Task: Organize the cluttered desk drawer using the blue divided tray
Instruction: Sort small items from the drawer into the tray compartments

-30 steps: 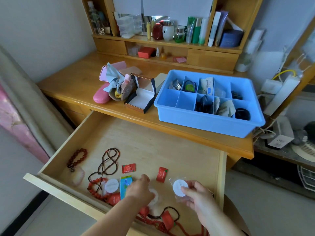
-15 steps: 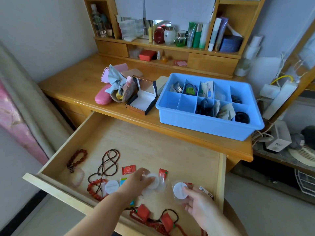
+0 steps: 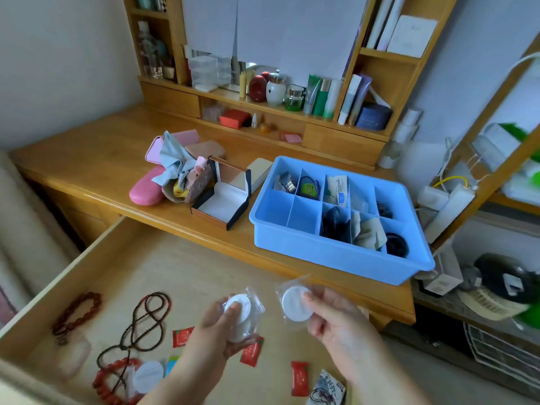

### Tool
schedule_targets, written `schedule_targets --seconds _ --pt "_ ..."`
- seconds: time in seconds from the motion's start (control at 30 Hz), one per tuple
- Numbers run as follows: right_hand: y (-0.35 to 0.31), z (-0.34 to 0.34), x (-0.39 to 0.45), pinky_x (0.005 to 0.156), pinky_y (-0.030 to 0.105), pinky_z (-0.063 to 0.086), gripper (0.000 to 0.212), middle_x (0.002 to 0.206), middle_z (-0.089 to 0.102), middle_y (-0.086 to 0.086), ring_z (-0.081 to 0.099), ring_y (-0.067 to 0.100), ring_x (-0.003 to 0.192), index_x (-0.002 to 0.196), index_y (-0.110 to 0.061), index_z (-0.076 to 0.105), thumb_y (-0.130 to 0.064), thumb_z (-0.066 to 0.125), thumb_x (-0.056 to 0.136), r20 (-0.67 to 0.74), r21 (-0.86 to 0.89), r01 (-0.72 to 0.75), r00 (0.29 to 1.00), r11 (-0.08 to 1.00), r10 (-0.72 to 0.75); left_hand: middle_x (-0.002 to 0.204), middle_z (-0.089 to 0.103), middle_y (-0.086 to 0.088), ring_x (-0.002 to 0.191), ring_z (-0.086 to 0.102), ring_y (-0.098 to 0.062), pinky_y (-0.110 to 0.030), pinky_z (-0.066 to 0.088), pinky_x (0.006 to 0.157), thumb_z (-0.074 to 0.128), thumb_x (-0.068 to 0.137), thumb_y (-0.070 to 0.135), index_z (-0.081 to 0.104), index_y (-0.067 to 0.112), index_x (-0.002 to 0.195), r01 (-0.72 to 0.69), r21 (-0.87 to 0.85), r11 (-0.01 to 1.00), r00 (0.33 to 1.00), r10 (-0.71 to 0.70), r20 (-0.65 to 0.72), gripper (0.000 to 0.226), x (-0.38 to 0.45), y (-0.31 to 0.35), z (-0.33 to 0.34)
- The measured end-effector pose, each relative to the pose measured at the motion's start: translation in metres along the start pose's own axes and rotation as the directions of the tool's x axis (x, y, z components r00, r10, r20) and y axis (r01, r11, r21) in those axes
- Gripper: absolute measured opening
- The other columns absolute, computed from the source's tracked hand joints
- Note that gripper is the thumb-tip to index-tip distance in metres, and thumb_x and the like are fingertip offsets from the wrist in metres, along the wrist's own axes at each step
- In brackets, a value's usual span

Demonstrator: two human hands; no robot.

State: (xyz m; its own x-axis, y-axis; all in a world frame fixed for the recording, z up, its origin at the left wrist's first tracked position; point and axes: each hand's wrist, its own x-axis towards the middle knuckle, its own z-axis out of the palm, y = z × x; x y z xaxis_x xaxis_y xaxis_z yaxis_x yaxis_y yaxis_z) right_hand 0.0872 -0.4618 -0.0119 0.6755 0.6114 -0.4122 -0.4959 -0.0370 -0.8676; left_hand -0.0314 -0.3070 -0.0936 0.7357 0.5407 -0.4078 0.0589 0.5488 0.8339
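Two round white pads in crinkly clear wrappers, one pinched in each hand: left hand [image 3: 216, 325], right hand [image 3: 330, 314].

A single head-worn wide-angle camera looks forward and down from close above the open pale wooden drawer [image 3: 152, 267], across the wooden desk [image 3: 87, 159] beyond.

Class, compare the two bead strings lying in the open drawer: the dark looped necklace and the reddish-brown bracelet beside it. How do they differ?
The dark necklace is a long strand of tiny beads, twisted into loops; the reddish-brown bracelet is a shorter ring of larger beads. The necklace is nearly black, the bracelet reddish brown. Both lie flat on the drawer floor, untouched.
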Motion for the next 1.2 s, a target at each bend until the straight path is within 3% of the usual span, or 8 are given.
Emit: schedule_targets --seconds 0.13,0.3,0.5,0.8,0.93,1.03,1.17,1.2 --pt "-0.087 -0.009 0.02 0.051 0.023 0.049 0.019 0.074 0.067 0.003 0.062 0.014 0.053 0.092 -0.02 0.057 -0.002 0.061 0.087 -0.098 -0.322 0.248 0.951 0.914 -0.293 0.09 0.07 -0.016 0.064 0.061 -0.027 -0.033 0.055 0.057 0.055 0.091 0.018 0.06 0.008 0.113 0.025 -0.055 0.998 1.0 -0.026 -0.015 0.025 0.014 -0.016 -0.022" --pt "-0.148 -0.006 0.079 0.056 0.023 0.037 0.021 0.078 0.065 -0.004 0.054 0.009 0.064 0.097 -0.024 0.057 -0.009 0.064 0.084 -0.063 -0.813 0.256 0.854 0.523 -0.516 0.1 0.069 -0.018 0.074 0.067 -0.031 -0.035 0.056 0.058 0.056 0.092 0.013 0.062 0.011 0.111 0.072 -0.037 0.997 0.995 -0.074 -0.065 0.02 0.024 -0.032 -0.039" --pt "-0.141 0.018 0.138 0.075 0.034 0.035 0.02 0.074 0.052 -0.003 0.053 0.025 0.085 0.07 -0.021 0.046 -0.025 0.049 0.09 0.01 -0.989 -0.038 0.947 -0.144 -0.32 0.085 0.074 -0.007 0.07 0.071 -0.024 -0.035 0.057 0.057 0.058 0.092 0.013 0.061 0.013 0.106 0.103 -0.032 0.994 0.994 -0.104 -0.044 0.015 0.023 -0.03 -0.039" --pt "-0.12 0.028 0.144 0.096 0.043 0.027 0.015 0.086 0.052 -0.01 0.039 0.02 0.105 0.078 -0.039 0.06 -0.027 0.054 0.087 0.003 -0.849 -0.062 0.992 -0.525 -0.122 0.097 0.072 -0.011 0.078 0.072 -0.024 -0.035 0.056 0.06 0.058 0.091 0.012 0.061 0.012 0.108 0.14 -0.076 0.987 0.99 -0.14 0.005 0.017 0.025 -0.03 -0.038" --pt "-0.118 0.038 0.146 0.091 0.04 0.03 0.014 0.096 0.057 -0.005 0.049 0.024 0.104 0.085 -0.031 0.052 -0.017 0.05 0.084 0.046 -0.779 -0.059 0.988 -0.624 -0.15 0.096 0.073 -0.013 0.077 0.07 -0.025 -0.037 0.058 0.061 0.061 0.083 0.014 0.057 0.008 0.114 0.142 -0.132 0.981 0.989 -0.134 0.07 0.031 0.023 -0.025 -0.035" --pt "-0.125 0.033 0.137 0.089 0.036 0.036 0.008 0.105 0.062 -0.006 0.054 0.023 0.104 0.093 -0.033 0.059 -0.033 0.06 0.085 0.111 -0.854 -0.02 0.969 -0.52 -0.22 0.102 0.072 -0.013 0.079 0.07 -0.021 -0.033 0.058 0.061 0.061 0.079 0.02 0.059 0.009 0.117 0.113 -0.146 0.983 0.986 -0.093 0.136 0.04 0.019 -0.015 -0.032" --pt "-0.108 0.03 0.092 0.062 0.021 0.042 0.012 0.07 0.061 -0.012 0.057 0.006 0.072 0.076 -0.022 0.063 -0.031 0.064 0.084 0.377 -0.898 0.423 0.599 -0.12 -0.706 0.101 0.071 -0.004 0.076 0.066 -0.013 -0.03 0.057 0.062 0.063 0.076 0.025 0.065 0.014 0.115 0.042 -0.165 0.985 0.99 -0.019 0.139 0.041 0.014 -0.002 -0.021" --pt "-0.094 0.034 0.078 0.055 0.012 0.037 0.015 0.061 0.058 -0.015 0.053 0.003 0.061 0.071 -0.023 0.062 -0.032 0.063 0.083 0.398 -0.854 0.518 0.588 -0.05 -0.704 0.099 0.072 -0.002 0.075 0.066 -0.011 -0.029 0.056 0.06 0.063 0.076 0.025 0.066 0.015 0.113 0.024 -0.189 0.982 0.991 0.001 0.135 0.039 0.013 0.002 -0.016"
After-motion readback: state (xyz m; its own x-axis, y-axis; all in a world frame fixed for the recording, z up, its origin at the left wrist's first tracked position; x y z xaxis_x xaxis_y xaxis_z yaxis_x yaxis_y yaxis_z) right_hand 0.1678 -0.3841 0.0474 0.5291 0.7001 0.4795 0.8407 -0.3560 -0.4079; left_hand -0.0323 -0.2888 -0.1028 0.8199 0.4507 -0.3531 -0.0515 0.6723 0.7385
